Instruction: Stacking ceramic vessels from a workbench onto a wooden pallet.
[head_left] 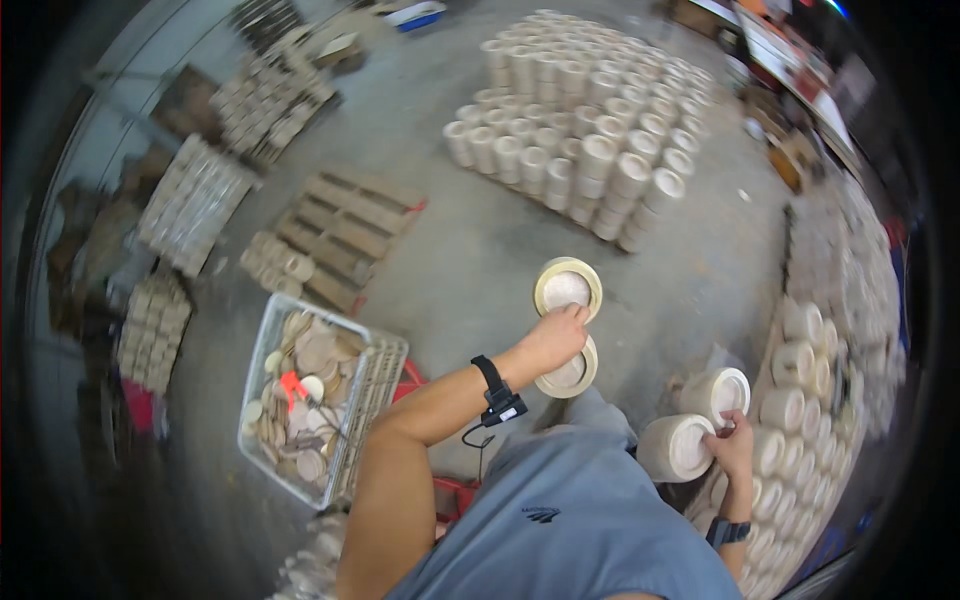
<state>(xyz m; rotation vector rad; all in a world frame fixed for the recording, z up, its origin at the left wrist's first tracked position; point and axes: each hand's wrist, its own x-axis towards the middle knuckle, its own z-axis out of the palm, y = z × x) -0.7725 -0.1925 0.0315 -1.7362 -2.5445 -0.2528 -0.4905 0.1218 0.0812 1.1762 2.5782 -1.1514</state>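
My left hand [560, 336] is closed on the neighbouring rims of two round, cream hollow-ended cylinders. The farther cylinder [568, 288] shows a yellowish rim around a pale recessed face; the nearer cylinder [569, 374] looks alike and is partly covered by my hand. At my right side, my right hand [731, 444] pinches the touching rims of two more such pieces, an upper cylinder [716, 393] and a lower cylinder [675, 448]. Both of these lie tilted, with their round ends toward my hand. What bears their weight cannot be made out.
Stacked cylinders [590, 130] fill a pallet ahead. More cylinders [785, 410] line a stack at my right. To the left are a wooden pallet [350, 225] and a plastic crate [390, 370] of pale discs, with loaded pallets [195, 205] beyond.
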